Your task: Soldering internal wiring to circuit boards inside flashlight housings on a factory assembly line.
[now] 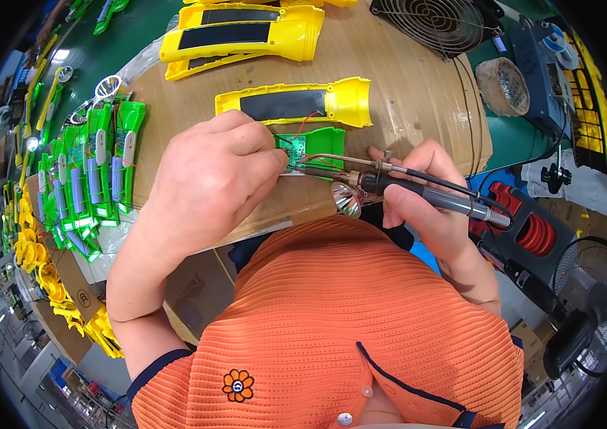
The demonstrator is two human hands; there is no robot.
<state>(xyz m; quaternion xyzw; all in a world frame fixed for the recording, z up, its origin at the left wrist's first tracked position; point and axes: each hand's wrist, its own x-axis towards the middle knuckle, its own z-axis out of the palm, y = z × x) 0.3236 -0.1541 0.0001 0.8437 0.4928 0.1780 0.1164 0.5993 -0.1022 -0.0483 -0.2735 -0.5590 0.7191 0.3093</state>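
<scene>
My right hand (438, 227) grips a soldering iron (455, 203) with a thin metal solder-feed tube (339, 157) alongside it. The iron's tip reaches left to a small green circuit board (293, 149) in a green flashlight shell (329, 143). My left hand (221, 168) is closed around the shell's left end, fingertips bent down beside the board; they hide that end. A shiny reflector (347, 199) sits just below the iron. Just beyond the green shell lies a yellow flashlight shell (352, 101) with a dark panel, and a red wire runs between them.
Several yellow shells (296, 36) are stacked at the far side of the cardboard (403, 93). Green shells with batteries (96, 171) stand in a row at left. A black fan (436, 25), a round tub (502, 86) and a blue box-shaped unit (541, 79) occupy the far right.
</scene>
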